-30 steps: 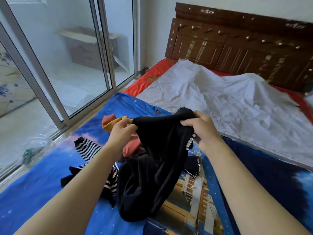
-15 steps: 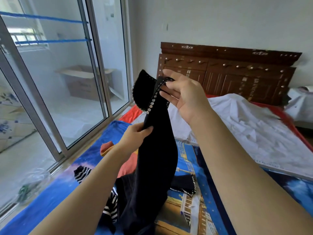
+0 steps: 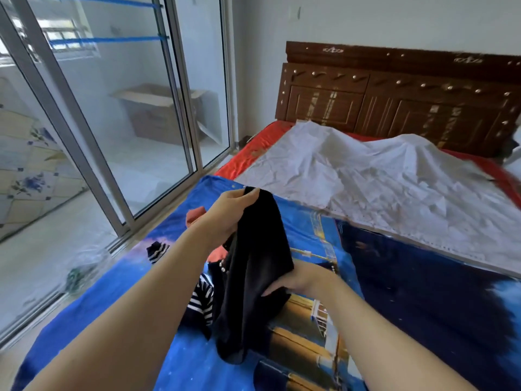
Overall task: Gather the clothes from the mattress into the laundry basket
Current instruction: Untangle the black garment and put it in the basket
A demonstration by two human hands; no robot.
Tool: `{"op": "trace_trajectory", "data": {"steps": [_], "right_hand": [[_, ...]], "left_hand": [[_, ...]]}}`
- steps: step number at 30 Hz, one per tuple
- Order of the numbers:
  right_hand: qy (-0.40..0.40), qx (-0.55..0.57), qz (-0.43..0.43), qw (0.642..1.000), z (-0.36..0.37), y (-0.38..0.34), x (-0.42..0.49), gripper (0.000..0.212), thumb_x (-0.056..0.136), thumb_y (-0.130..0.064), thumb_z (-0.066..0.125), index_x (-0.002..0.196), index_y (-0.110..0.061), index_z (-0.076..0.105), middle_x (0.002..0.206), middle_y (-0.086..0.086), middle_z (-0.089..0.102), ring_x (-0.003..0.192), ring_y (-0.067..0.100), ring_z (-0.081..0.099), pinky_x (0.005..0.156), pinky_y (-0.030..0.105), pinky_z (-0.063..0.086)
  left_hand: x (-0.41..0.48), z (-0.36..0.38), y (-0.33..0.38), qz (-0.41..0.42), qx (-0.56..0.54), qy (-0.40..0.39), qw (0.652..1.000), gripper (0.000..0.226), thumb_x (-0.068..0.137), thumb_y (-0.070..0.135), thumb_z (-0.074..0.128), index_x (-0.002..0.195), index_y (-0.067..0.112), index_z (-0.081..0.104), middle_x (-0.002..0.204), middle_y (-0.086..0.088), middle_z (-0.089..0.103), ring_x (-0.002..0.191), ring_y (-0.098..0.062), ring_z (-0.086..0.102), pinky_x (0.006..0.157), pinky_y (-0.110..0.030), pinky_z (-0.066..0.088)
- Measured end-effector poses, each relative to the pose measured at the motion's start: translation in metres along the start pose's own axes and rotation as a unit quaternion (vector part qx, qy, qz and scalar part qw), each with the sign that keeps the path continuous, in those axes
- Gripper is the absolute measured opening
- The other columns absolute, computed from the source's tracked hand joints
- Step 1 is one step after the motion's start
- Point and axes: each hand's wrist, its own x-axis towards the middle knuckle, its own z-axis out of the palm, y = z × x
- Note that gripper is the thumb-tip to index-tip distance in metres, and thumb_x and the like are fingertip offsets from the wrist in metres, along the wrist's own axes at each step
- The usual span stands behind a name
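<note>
A black garment point(image 3: 253, 266) with small silver studs hangs above the blue printed mattress point(image 3: 394, 277). My left hand point(image 3: 225, 213) pinches its top edge, and my right hand point(image 3: 298, 279) grips its side lower down. Under it lie a black-and-white striped garment point(image 3: 201, 299) and an orange-red garment point(image 3: 196, 214), partly hidden by my left arm. No laundry basket is in view.
A crumpled white sheet point(image 3: 380, 187) covers the far half of the bed over a red cover point(image 3: 253, 142), below a brown wooden headboard point(image 3: 394, 97). Sliding glass doors point(image 3: 112, 108) run along the left, with a cardboard box point(image 3: 160, 108) behind them.
My right hand came down from head height and now grips the black garment's side low. My left hand moved up to its top edge. The garment hangs lower than before.
</note>
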Motion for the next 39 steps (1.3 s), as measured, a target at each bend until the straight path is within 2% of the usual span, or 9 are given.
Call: {"op": "trace_trajectory", "data": {"steps": [4,8,12,19,25,28,33,36,39], "right_hand": [[0.065,0.12,-0.082,0.987,0.034,-0.015,0.012,0.041,0.081,0.0,0.071,0.121,-0.002,0.06,0.104,0.005,0.068,0.098,0.02,0.064,0.077,0.013,0.049],[0.339,0.232,-0.055,0.91,-0.007,-0.027,0.022,0.022,0.084,-0.009,0.062,0.103,0.0,0.066,0.102,0.021,0.066,0.105,0.035,0.063,0.076,0.034,0.045],[0.532,0.155,0.06,0.83,-0.077,-0.002,0.016,0.046,0.085,-0.021,0.058,0.124,0.003,0.055,0.128,0.025,0.059,0.118,0.041,0.055,0.091,0.042,0.046],[0.38,-0.112,0.266,0.879,-0.057,0.099,0.056,0.049,0.074,-0.023,0.066,0.118,-0.003,0.059,0.121,0.019,0.064,0.109,0.036,0.062,0.087,0.036,0.05],[0.317,-0.205,0.159,0.912,0.013,0.115,0.141,0.048,0.082,-0.013,0.057,0.13,-0.018,0.048,0.133,0.008,0.05,0.121,0.029,0.051,0.092,0.034,0.042],[0.256,-0.162,0.124,0.945,0.04,0.114,0.19,0.053,0.079,-0.015,0.061,0.13,-0.02,0.05,0.132,0.004,0.056,0.111,0.026,0.061,0.092,0.032,0.048],[0.154,-0.001,0.086,0.984,0.084,0.106,0.253,0.037,0.081,0.003,0.055,0.112,-0.014,0.066,0.105,0.007,0.064,0.059,0.018,0.068,0.056,0.026,0.058],[0.134,-0.072,0.08,0.985,0.1,0.101,0.285,0.054,0.074,-0.009,0.053,0.12,-0.033,0.063,0.098,0.009,0.072,0.078,0.021,0.073,0.077,0.037,0.061],[0.096,-0.192,0.126,0.969,0.102,0.101,0.301,0.077,0.078,-0.028,0.058,0.147,-0.034,0.025,0.137,0.014,0.052,0.11,0.031,0.064,0.094,0.04,0.053]], "left_hand": [[-0.004,0.007,-0.002,0.012,0.031,-0.038,0.999,0.02,0.091,0.03,0.055,0.089,0.015,0.068,0.081,-0.005,0.064,0.075,-0.016,0.062,0.073,-0.026,0.051],[0.003,-0.037,-0.019,0.044,0.048,0.139,0.988,0.014,0.09,0.025,0.058,0.087,0.015,0.068,0.084,-0.005,0.066,0.073,-0.015,0.06,0.062,-0.019,0.05],[0.001,-0.07,-0.077,-0.05,0.114,0.178,0.976,0.007,0.074,0.01,0.066,0.08,0.008,0.066,0.073,-0.006,0.057,0.061,-0.013,0.051,0.042,-0.012,0.042],[0.027,-0.057,-0.16,-0.1,0.196,0.131,0.967,0.017,0.082,0.009,0.06,0.095,0.016,0.069,0.1,-0.013,0.07,0.075,-0.02,0.057,0.067,-0.027,0.044],[0.048,-0.098,-0.226,-0.159,0.197,0.151,0.955,0.028,0.083,0.013,0.06,0.111,0.014,0.065,0.112,-0.012,0.067,0.103,-0.03,0.063,0.085,-0.032,0.045],[0.059,-0.112,-0.254,-0.172,0.179,0.157,0.956,0.03,0.085,0.015,0.059,0.115,0.016,0.063,0.108,-0.006,0.065,0.088,-0.018,0.061,0.076,-0.028,0.047],[0.077,-0.128,-0.289,-0.184,0.146,0.173,0.957,0.02,0.086,0.015,0.057,0.103,0.024,0.062,0.101,-0.001,0.062,0.076,-0.006,0.056,0.066,-0.022,0.043],[0.083,-0.138,-0.296,-0.192,0.138,0.177,0.955,0.027,0.086,0.012,0.056,0.11,0.02,0.064,0.105,-0.002,0.062,0.083,-0.01,0.058,0.066,-0.022,0.044],[0.087,-0.146,-0.295,-0.194,0.136,0.186,0.954,0.03,0.086,0.011,0.055,0.114,0.017,0.065,0.106,-0.003,0.061,0.094,-0.014,0.057,0.078,-0.024,0.04]]}}
